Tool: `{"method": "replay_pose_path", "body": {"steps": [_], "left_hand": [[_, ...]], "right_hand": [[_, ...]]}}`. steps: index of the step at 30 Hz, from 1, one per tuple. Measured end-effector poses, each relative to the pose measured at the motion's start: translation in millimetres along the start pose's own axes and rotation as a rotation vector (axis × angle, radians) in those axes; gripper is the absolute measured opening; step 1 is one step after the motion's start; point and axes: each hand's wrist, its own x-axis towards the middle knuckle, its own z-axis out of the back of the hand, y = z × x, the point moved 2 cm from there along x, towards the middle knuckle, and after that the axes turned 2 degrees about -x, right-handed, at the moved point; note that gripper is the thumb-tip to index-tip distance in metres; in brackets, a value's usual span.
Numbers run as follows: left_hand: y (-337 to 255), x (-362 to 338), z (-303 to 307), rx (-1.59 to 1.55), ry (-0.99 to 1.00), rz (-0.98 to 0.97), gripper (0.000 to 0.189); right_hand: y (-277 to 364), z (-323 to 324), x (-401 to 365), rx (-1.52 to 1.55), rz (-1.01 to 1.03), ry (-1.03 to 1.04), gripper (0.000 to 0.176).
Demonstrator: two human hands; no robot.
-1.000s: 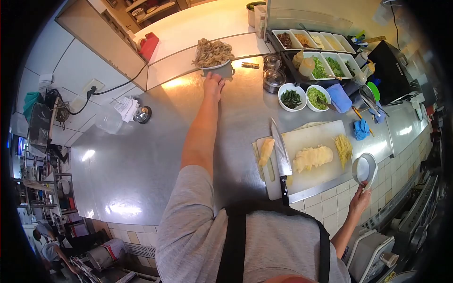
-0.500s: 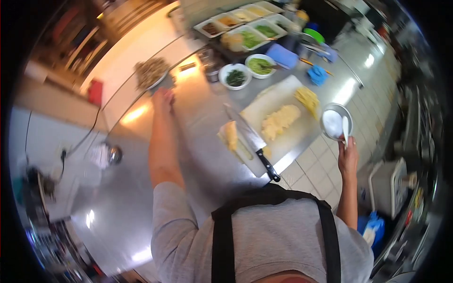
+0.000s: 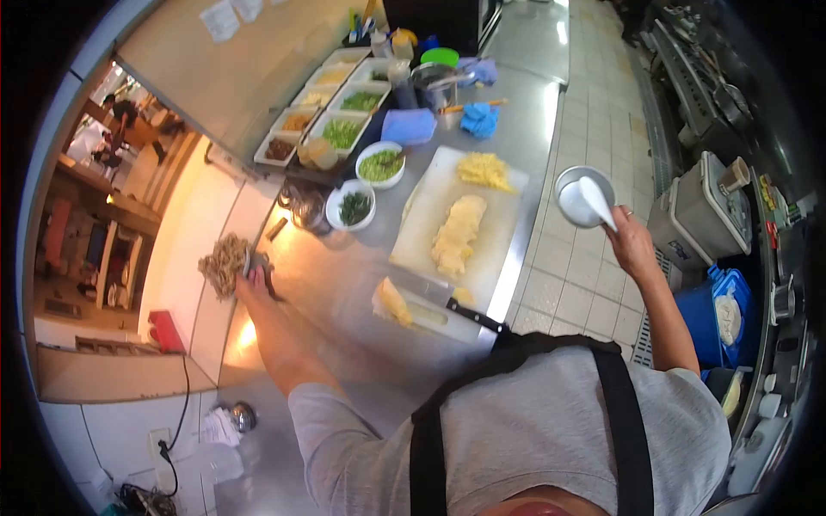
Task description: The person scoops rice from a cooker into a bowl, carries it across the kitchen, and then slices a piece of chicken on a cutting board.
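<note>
Sitting by L hand (image 3: 252, 288), bowl (image 3: 247, 265) w/ food (image 3: 224, 264)

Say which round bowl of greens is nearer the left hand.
The bowl of dark greens; the bowl of paler greens sits farther from the left hand.

Restaurant-style kitchen here, food trays (image 3: 342, 132) are lining the steel counter (image 3: 340, 262), a knife (image 3: 455, 304) is resting on a cutting board (image 3: 414, 247)

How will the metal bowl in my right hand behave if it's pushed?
The metal bowl probably won't flex, judging by its shiny grey wall. Your right hand holds it at one side, so it could tip easily.
</note>
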Motion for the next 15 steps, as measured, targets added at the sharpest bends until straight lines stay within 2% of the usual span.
{"method": "replay_pose_path", "body": {"steps": [1,4,6,10,11,12,15], "left_hand": [[18.0,34.8,17.4,0.135,0.132,-0.099,0.042],[18.3,23.4,5.1,0.035,0.111,-0.154,0.035],[2.4,-9.7,8.0,-0.201,-0.084,-0.064,0.030],[-25.1,-67.5,27.6,-0.053,-0.072,-0.050,0.029],[-32.5,-81.1,40.2,0.084,-0.012,-0.033,0.029],[-40.5,-96.0,49.8,0.220,0.043,-0.014,0.030],[-80.4,-180.1,53.5,0.327,0.012,-0.036,0.030]], "right_hand": [[-1.3,0.1,6.0,-0.013,0.044,-0.017,0.023],[3.8,7.5,21.2,-0.032,0.077,0.046,0.023],[0.0,6.5,25.2,-0.009,0.079,0.086,0.022],[-36.4,-32.3,67.7,0.079,0.100,0.080,0.019],[-47.7,-46.7,86.0,0.102,0.118,0.056,0.019],[-58.8,-61.6,108.8,0.125,0.139,0.031,0.020],[-91.9,-113.6,209.3,0.139,0.100,-0.031,0.019]]}}
